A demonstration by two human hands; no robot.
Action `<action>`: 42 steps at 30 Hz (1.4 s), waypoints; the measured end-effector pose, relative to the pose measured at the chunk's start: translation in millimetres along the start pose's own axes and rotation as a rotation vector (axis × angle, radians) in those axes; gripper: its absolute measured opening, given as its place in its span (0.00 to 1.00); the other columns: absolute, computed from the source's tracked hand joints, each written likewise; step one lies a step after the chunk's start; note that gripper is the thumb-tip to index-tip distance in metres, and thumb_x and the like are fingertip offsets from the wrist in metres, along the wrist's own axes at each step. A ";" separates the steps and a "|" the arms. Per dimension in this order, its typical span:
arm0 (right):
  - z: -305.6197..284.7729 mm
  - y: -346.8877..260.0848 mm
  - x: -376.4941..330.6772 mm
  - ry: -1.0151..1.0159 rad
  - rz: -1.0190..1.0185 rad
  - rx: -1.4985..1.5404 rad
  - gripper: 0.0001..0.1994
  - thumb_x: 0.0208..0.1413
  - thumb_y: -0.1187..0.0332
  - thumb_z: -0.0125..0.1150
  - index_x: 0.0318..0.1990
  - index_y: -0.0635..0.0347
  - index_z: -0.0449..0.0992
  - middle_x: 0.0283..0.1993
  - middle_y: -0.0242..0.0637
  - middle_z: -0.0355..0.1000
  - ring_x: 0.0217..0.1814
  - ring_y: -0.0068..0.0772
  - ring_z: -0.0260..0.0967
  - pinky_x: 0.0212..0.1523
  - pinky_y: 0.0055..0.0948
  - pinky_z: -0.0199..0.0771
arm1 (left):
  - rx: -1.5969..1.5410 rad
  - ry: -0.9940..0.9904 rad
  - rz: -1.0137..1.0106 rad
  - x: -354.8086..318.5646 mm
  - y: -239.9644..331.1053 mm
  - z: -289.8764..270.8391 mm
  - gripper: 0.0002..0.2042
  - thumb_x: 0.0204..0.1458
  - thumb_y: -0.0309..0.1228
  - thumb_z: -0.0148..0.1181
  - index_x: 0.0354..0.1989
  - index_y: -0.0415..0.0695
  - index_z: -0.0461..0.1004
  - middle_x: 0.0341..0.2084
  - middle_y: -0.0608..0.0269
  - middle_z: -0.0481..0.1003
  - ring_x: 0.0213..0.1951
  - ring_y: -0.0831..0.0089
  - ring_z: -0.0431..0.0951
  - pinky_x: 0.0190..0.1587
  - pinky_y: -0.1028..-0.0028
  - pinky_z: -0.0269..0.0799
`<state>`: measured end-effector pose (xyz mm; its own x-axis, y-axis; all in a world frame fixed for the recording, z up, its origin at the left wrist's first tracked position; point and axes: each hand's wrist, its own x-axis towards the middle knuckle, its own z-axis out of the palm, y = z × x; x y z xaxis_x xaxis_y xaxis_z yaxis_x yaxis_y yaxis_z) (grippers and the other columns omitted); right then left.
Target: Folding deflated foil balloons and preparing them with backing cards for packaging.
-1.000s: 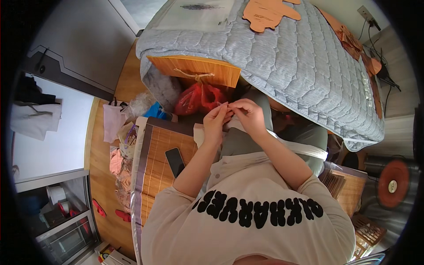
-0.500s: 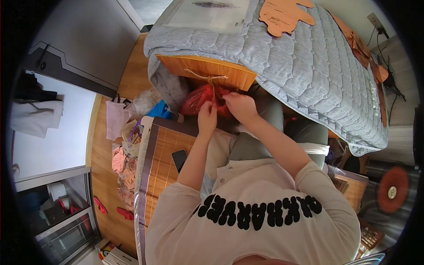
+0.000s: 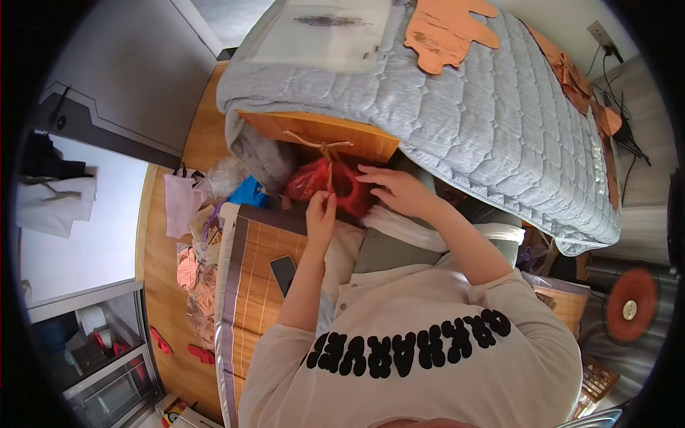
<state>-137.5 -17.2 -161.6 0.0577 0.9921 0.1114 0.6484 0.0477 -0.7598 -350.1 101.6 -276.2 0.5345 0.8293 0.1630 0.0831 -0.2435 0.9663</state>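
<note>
A red plastic bag [image 3: 305, 180] hangs under a wooden drawer front [image 3: 371, 139], in front of my knees. A tan cord [image 3: 325, 148] is tied at the board and runs down over the bag. My left hand [image 3: 321, 215] pinches the lower part of this cord between thumb and fingers, close against the bag. To its right, my right hand [image 3: 403, 191] holds nothing visible, its fingers stretched out toward the bag's right side. Whether the fingertips touch the bag, I cannot tell. What the bag contains is hidden.
A grey quilted cover [image 3: 457, 128] drapes over the surface ahead, bearing an orange cut-out sheet [image 3: 446, 36] and a clear plastic sheet [image 3: 314, 43]. A dark phone [image 3: 283, 274] lies on the mat [image 3: 260, 250] beside my left arm. Bags [image 3: 183, 203] crowd the floor at left.
My right hand has opened its fingers and drawn back from the bag. My left hand still pinches the cord. The whole view has shifted slightly.
</note>
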 end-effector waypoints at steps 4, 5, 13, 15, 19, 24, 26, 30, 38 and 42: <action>-31.7 -5.3 -25.3 0.041 0.183 0.073 0.19 0.61 0.73 0.60 0.60 0.55 0.76 0.62 0.42 0.75 0.49 0.45 0.77 0.49 0.36 0.77 | 0.019 -0.006 0.019 0.9 3.8 11.3 0.06 0.63 0.27 0.59 0.37 0.38 0.72 0.28 0.60 0.70 0.33 0.71 0.71 0.40 0.73 0.69; -38.7 -5.5 -28.9 0.065 0.208 -0.001 0.17 0.60 0.73 0.60 0.57 0.56 0.78 0.58 0.43 0.77 0.55 0.49 0.76 0.55 0.39 0.76 | 0.035 -0.019 0.027 2.9 7.7 15.5 0.05 0.63 0.27 0.59 0.37 0.38 0.72 0.28 0.60 0.70 0.32 0.71 0.71 0.39 0.74 0.69; -169.5 -66.6 -133.3 0.251 -0.234 -0.121 0.09 0.56 0.76 0.65 0.44 0.58 0.83 0.43 0.40 0.81 0.44 0.45 0.79 0.46 0.39 0.78 | 0.247 0.218 0.603 -10.6 85.2 39.8 0.14 0.61 0.25 0.57 0.54 0.42 0.65 0.53 0.52 0.62 0.54 0.59 0.66 0.60 0.62 0.63; -228.3 -64.2 -170.7 0.530 -0.165 -0.347 0.09 0.55 0.76 0.66 0.44 0.59 0.83 0.43 0.40 0.81 0.45 0.44 0.79 0.46 0.39 0.77 | 0.149 0.242 0.880 2.8 121.0 60.3 0.14 0.60 0.28 0.57 0.52 0.43 0.64 0.53 0.53 0.62 0.53 0.59 0.66 0.60 0.60 0.63; -353.7 -10.0 -202.8 0.859 0.122 -0.720 0.10 0.55 0.75 0.65 0.45 0.60 0.83 0.42 0.44 0.80 0.45 0.50 0.77 0.47 0.40 0.76 | 0.013 0.067 1.102 38.5 244.5 139.5 0.15 0.57 0.30 0.60 0.49 0.44 0.65 0.51 0.51 0.64 0.53 0.58 0.66 0.58 0.58 0.62; -476.9 126.3 -219.9 0.773 0.220 -0.807 0.10 0.55 0.70 0.66 0.44 0.61 0.82 0.45 0.47 0.79 0.48 0.49 0.76 0.49 0.40 0.75 | -0.050 -0.472 1.028 91.3 381.5 317.3 0.11 0.50 0.24 0.66 0.41 0.45 0.74 0.45 0.55 0.73 0.50 0.52 0.72 0.52 0.58 0.68; -504.4 158.8 -234.8 0.571 0.230 -1.004 0.11 0.57 0.64 0.64 0.44 0.58 0.82 0.44 0.42 0.80 0.49 0.49 0.76 0.50 0.45 0.76 | -0.037 -0.553 0.989 109.7 388.1 407.7 0.13 0.52 0.28 0.67 0.44 0.45 0.73 0.45 0.55 0.74 0.53 0.53 0.72 0.57 0.60 0.67; -485.7 145.7 -187.1 0.325 0.481 -0.766 0.11 0.57 0.62 0.62 0.44 0.54 0.82 0.45 0.41 0.80 0.49 0.47 0.77 0.50 0.44 0.76 | 0.246 -0.478 0.859 165.8 343.8 479.3 0.15 0.53 0.34 0.67 0.48 0.46 0.73 0.49 0.55 0.74 0.54 0.51 0.72 0.57 0.57 0.69; -488.1 140.7 -203.4 0.375 0.557 -0.930 0.09 0.58 0.64 0.59 0.42 0.49 0.83 0.43 0.37 0.81 0.50 0.44 0.79 0.48 0.44 0.78 | 0.519 -0.403 0.737 174.5 320.8 520.2 0.28 0.58 0.45 0.62 0.64 0.47 0.68 0.61 0.56 0.70 0.63 0.53 0.67 0.63 0.54 0.65; -497.3 157.4 -214.4 0.416 0.513 -0.948 0.07 0.59 0.63 0.59 0.38 0.50 0.82 0.39 0.37 0.81 0.48 0.44 0.79 0.44 0.43 0.79 | 0.665 -0.517 0.767 164.5 332.8 524.8 0.35 0.60 0.52 0.57 0.70 0.43 0.61 0.69 0.57 0.63 0.71 0.57 0.59 0.69 0.56 0.58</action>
<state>329.7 -280.1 13.5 0.6108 0.7462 0.2647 0.7756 -0.6312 -0.0103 206.9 -107.0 -32.3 0.9064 0.0779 0.4152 -0.0679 -0.9432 0.3252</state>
